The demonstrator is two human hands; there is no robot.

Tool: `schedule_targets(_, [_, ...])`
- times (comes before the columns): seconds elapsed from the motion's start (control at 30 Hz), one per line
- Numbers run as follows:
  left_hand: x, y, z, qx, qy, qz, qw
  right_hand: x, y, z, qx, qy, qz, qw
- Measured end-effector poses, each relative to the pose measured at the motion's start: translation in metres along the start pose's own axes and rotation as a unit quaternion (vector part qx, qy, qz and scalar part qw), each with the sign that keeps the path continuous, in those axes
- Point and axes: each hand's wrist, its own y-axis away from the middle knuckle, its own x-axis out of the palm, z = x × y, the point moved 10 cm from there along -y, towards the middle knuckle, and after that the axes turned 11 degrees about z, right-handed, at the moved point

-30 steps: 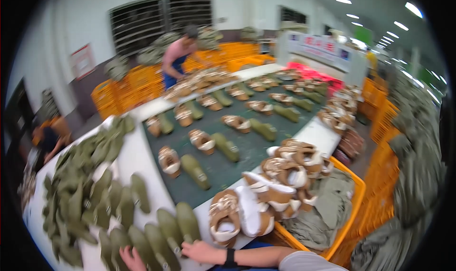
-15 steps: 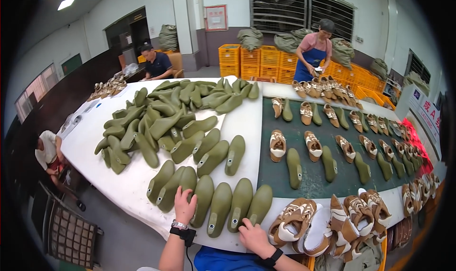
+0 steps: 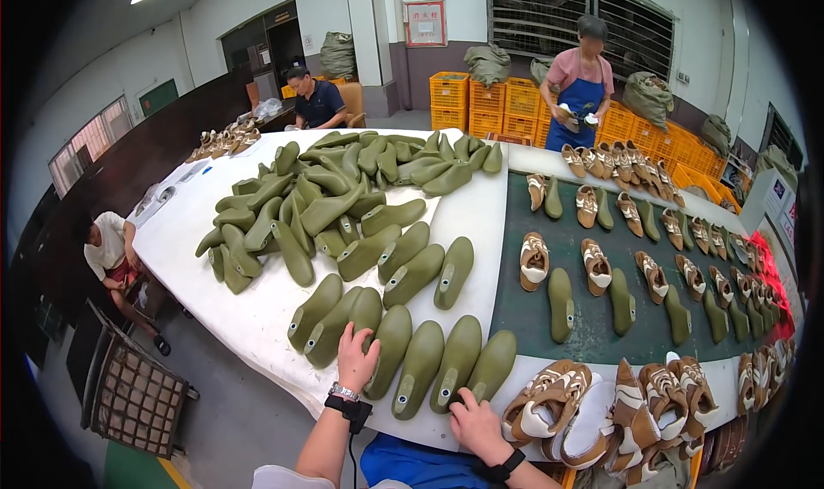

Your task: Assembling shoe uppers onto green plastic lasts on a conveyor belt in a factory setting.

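Note:
Green shoe lasts stand side by side in a row along the near edge of the white tabletop. My left hand (image 3: 354, 360) is closed around the near end of one shoe last (image 3: 367, 304) toward the left of this row, partly covering it. At the row's right end, my right hand (image 3: 477, 424) has its fingers curled against the near end of another shoe last (image 3: 493, 365). The undersides of my fingers are hidden. Between my hands stand several lasts, among them an upright shoe last (image 3: 419, 369) with a round hole near its lower end.
A big heap of green lasts (image 3: 318, 193) lies beyond the row. On a dark green mat (image 3: 549, 352) to the right, brown-and-white shoes (image 3: 534, 262) pair with lasts. More shoes (image 3: 549, 399) crowd my right wrist. Yellow crates (image 3: 449, 99) and co-workers are around the table.
The whole scene has shifted right in the view. Both hands stay at about the same places on the lasts. The co-worker in the blue apron has straightened up, holding something before the chest.

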Motion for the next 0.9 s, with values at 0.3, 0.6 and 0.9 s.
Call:
schedule_targets(0.3, [0.002,0.000,0.003,0.000,0.007,-0.003,1.000,0.001,0.001,-0.001,0.002,-0.009,0.007,1.000])
schedule_targets(0.6, [0.006,-0.003,0.006,0.000,0.006,0.004,1.000,0.005,0.000,-0.004,0.009,-0.014,0.004,1.000])
schedule_targets(0.9, [0.012,-0.086,-0.037,0.043,-0.186,0.274,0.942,0.002,0.000,-0.006,0.001,-0.026,-0.016,1.000])
